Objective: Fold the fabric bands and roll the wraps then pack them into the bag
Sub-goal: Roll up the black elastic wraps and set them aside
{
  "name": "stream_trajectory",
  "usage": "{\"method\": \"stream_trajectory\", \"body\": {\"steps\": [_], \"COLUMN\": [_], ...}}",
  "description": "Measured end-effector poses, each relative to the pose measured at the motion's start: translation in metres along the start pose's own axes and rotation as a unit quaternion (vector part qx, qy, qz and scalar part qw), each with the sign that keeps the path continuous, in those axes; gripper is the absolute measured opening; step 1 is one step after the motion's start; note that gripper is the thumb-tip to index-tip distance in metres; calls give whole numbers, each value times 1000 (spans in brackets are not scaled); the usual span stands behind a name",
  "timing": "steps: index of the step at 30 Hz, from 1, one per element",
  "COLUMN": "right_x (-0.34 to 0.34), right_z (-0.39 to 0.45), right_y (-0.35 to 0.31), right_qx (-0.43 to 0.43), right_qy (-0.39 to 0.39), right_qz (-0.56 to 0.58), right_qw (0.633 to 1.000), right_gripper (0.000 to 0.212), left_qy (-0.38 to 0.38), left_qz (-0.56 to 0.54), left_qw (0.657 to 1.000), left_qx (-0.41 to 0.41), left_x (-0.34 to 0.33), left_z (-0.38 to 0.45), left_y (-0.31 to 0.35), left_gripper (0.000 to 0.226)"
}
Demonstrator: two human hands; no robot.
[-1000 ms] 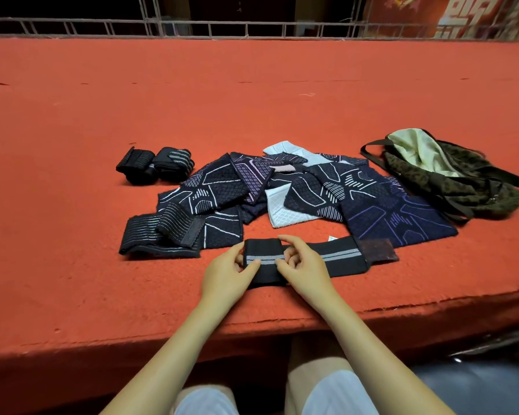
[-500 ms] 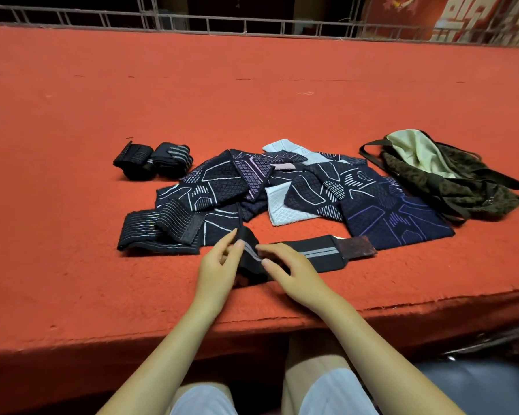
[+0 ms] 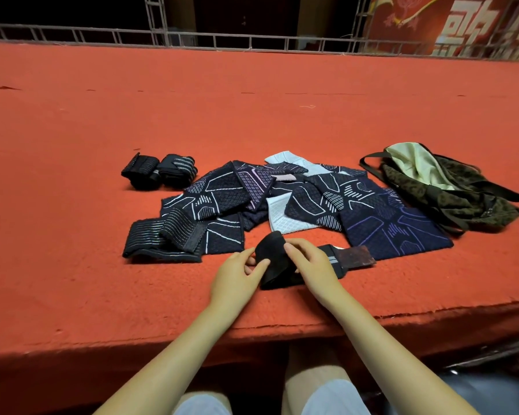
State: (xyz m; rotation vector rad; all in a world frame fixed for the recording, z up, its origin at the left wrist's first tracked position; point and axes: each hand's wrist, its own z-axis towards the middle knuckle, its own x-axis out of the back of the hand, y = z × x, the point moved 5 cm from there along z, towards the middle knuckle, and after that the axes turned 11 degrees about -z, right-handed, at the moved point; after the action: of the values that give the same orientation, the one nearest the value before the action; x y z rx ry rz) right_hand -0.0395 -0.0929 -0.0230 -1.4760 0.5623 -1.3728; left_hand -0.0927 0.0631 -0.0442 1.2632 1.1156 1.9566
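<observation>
1. Wrap (image 3: 277, 265), black and partly rolled, is pinched between both hands at the near edge of the red bench (image 3: 72, 145); the left hand (image 3: 237, 275) grips its left end, and the right hand (image 3: 312, 265) is curled over the roll.
2. Its unrolled tail, with a grey stripe and a brownish fastener patch (image 3: 357, 256), is laid flat to the right of the roll.
3. Patterned fabric bands (image 3: 312, 202) are heaped just behind the wrap.
4. A striped wrap (image 3: 159, 238) is spread left of the heap; two rolled wraps (image 3: 159, 172) are set behind it.
5. The camouflage bag (image 3: 450, 190) is placed right of the heap, mouth open.
</observation>
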Motion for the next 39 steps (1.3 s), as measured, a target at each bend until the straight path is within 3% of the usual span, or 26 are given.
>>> {"method": "stream_trajectory", "body": {"steps": [4,8,14,18,23,27,30,32,36,39], "right_x": [12,8,6,8,7,25,46,56,66,68], "right_z": [2,-7,-10,-10,-13,-11,1,8,17,18], "right_y": [3,17,25,20,18,24,37,42,35,17], "right_qx": [-16,-13,-9,47,80,70,24,-6,-95,-81], "right_qy": [7,24,48,84,85,156,94,22,-62,-11], "right_qz": [-94,-145,-161,-217,-235,-350,-459,-487,-377,-296], "right_qw": [995,989,986,971,965,921,883,873,919,952], "right_gripper": [30,42,32,27,33,45,58,52,28,25], "left_qy": [2,-12,-35,-54,-32,10,19,29,41,45], "left_qz": [91,115,61,7,-73,-146,-127,-109,-113,-152], "left_qw": [996,993,997,998,995,986,989,991,990,985], "left_qx": [16,24,12,22,52,76,72,69,71,70], "left_x": [-7,-12,-9,-8,-6,-1,4,6,8,8], "left_z": [1,5,6,5,5,5,3,2,2,3], "left_y": [7,9,6,4,1,-3,-1,2,3,2], "left_gripper": [42,51,53,51,40,42,47,49,46,44]}}
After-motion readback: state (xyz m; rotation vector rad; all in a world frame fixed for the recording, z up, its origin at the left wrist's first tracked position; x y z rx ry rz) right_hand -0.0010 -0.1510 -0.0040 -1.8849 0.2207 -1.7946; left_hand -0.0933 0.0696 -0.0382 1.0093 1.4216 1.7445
